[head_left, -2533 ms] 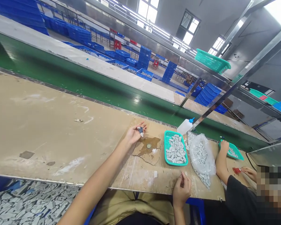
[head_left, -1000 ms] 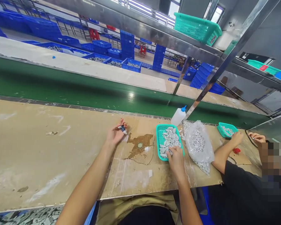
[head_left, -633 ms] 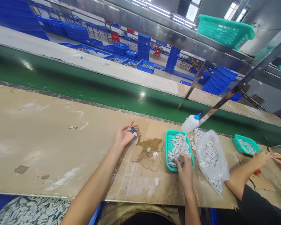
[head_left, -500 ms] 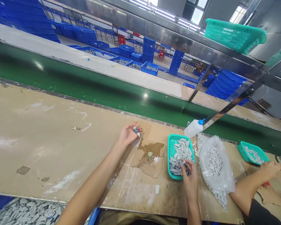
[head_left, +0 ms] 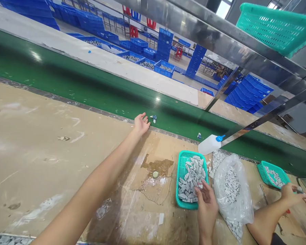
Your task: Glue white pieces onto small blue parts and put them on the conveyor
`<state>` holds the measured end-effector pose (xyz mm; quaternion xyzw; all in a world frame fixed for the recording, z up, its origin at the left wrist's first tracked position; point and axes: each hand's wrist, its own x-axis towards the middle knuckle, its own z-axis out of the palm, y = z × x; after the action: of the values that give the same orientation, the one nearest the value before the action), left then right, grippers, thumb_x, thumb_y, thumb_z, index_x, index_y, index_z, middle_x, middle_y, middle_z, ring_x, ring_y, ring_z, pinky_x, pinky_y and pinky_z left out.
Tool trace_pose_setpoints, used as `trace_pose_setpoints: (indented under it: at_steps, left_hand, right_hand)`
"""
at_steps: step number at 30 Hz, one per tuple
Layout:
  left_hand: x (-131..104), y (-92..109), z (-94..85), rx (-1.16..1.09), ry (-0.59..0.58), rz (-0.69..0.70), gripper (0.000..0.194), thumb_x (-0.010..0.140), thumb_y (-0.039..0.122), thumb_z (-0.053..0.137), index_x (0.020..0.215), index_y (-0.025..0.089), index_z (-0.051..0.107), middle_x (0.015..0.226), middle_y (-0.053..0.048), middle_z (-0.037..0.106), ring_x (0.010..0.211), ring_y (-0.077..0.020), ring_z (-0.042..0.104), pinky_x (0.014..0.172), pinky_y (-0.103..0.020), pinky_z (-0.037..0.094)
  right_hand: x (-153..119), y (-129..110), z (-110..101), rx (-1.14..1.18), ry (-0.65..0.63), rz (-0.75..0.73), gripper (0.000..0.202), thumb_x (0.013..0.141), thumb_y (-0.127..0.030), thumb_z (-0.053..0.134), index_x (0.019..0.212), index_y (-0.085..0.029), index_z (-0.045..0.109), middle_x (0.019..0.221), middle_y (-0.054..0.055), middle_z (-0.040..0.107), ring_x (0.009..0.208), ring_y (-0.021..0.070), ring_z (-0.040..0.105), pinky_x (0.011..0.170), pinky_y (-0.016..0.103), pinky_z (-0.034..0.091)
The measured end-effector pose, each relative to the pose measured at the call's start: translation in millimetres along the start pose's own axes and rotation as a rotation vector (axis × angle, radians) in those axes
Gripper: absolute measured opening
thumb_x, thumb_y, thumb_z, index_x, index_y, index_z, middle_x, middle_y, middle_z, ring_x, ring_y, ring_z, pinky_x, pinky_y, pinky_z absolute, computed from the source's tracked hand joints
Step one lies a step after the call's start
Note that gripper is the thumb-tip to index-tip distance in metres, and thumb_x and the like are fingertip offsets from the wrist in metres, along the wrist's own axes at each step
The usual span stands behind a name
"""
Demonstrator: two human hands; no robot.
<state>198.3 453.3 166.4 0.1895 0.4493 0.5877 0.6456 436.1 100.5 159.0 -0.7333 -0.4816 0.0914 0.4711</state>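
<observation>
Beyond the table's far edge, my left hand is stretched out at the green belt, fingers apart and holding nothing. Just right of its fingertips a small dark-blue and white part lies on the belt. My right hand is at the right side of a teal basket full of small grey pieces. Its thumb and fingers are bent around what looks like one small grey piece, partly hidden by the fingers. A round pale cap-like thing sits on a wet cardboard patch between my arms.
A white bottle with a blue cap leans by a metal post. Right of the basket lies a clear bag of small pieces. A co-worker's hands are near another teal basket. Another part lies on the belt.
My left hand has reached forward to the belt and let go of the blue and white part, which now lies there. My right hand stays at the basket. The view has shifted.
</observation>
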Motion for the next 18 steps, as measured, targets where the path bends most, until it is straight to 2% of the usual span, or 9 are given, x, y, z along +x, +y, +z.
trace_pose_setpoints:
  at_steps: [5,6,7,10,12,13,14,16,18]
  left_hand:
    - [-6.6,-34.2,7.4,0.416,-0.144,0.244,0.049,0.071,0.013,0.051,0.119,0.021,0.057,0.141,-0.007,0.05,0.138,-0.0197,0.039,0.116,-0.033,0.027]
    - [-9.2,-41.5,12.8,0.511,-0.198,0.282,0.048,0.071,0.012,0.052,0.117,0.02,0.058,0.14,-0.007,0.052,0.136,-0.0213,0.041,0.116,-0.034,0.028]
    - [-12.1,-49.2,19.8,0.605,-0.259,0.314,0.047,0.071,0.012,0.053,0.116,0.02,0.06,0.138,-0.008,0.054,0.133,-0.0235,0.045,0.115,-0.037,0.029]
    - [-21.0,-74.7,49.3,0.863,-0.454,0.385,0.041,0.073,0.013,0.058,0.114,0.017,0.063,0.129,-0.011,0.061,0.123,-0.028,0.053,0.112,-0.044,0.034]
    - [-26.3,-94.1,74.1,1.008,-0.575,0.423,0.037,0.076,0.016,0.062,0.112,0.014,0.064,0.125,-0.014,0.063,0.121,-0.0297,0.055,0.11,-0.044,0.036]
    - [-28.5,-104.0,87.0,1.072,-0.627,0.44,0.036,0.076,0.018,0.064,0.112,0.012,0.064,0.124,-0.016,0.063,0.121,-0.031,0.054,0.11,-0.045,0.037]
    - [-30.1,-113.5,99.5,1.128,-0.672,0.456,0.039,0.076,0.02,0.067,0.114,0.011,0.063,0.124,-0.018,0.062,0.123,-0.0326,0.053,0.109,-0.046,0.037]
    - [-31.3,-130.5,122.2,1.208,-0.754,0.482,0.047,0.075,0.021,0.071,0.12,0.011,0.061,0.13,-0.02,0.058,0.128,-0.0345,0.048,0.11,-0.048,0.036]
    - [-28.6,-142.9,139.8,1.245,-0.83,0.494,0.052,0.072,0.013,0.072,0.123,0.016,0.061,0.143,-0.018,0.049,0.136,-0.0334,0.041,0.112,-0.049,0.033]
  right_hand:
    - [36.7,18.9,-45.7,-0.047,-0.052,-0.13,0.032,0.092,-0.044,0.061,0.118,-0.024,0.062,0.122,0.007,0.061,0.106,0.025,0.061,0.083,0.041,0.058]
    - [50.3,24.9,-62.6,-0.058,-0.052,-0.16,0.026,0.094,-0.044,0.058,0.114,-0.03,0.064,0.124,0.006,0.061,0.106,0.0229,0.06,0.084,0.037,0.057]
    - [66.2,31.5,-82.4,-0.064,-0.05,-0.203,0.03,0.095,-0.038,0.059,0.119,-0.02,0.061,0.124,0.008,0.06,0.104,0.0221,0.062,0.087,0.04,0.056]
    - [124.8,54.6,-153.7,-0.09,-0.017,-0.323,0.027,0.097,-0.038,0.057,0.117,-0.021,0.062,0.122,0.008,0.062,0.099,0.0189,0.063,0.086,0.038,0.055]
    - [168.7,73.5,-202.4,-0.104,0.01,-0.411,0.04,0.102,-0.043,0.04,0.11,-0.015,0.066,0.102,0.004,0.067,0.09,0.0198,0.066,0.077,0.034,0.055]
    - [190.0,84.2,-224.0,-0.111,0.022,-0.448,0.029,0.099,-0.047,0.047,0.097,-0.032,0.071,0.086,0.003,0.071,0.076,0.0171,0.065,0.064,0.03,0.053]
    - [209.8,95.6,-242.7,-0.117,0.025,-0.491,0.024,0.093,-0.049,0.055,0.081,-0.04,0.073,0.065,0.0,0.068,0.058,0.0173,0.061,0.051,0.03,0.048]
    - [241.6,118.9,-269.9,-0.13,0.002,-0.572,0.03,0.085,-0.056,0.06,0.06,-0.044,0.072,0.04,-0.001,0.056,0.036,0.0176,0.05,0.036,0.033,0.035]
    - [260.8,139.4,-284.7,-0.159,-0.025,-0.63,0.029,0.082,-0.056,0.061,0.058,-0.047,0.072,0.037,-0.002,0.056,0.03,0.0168,0.046,0.03,0.034,0.029]
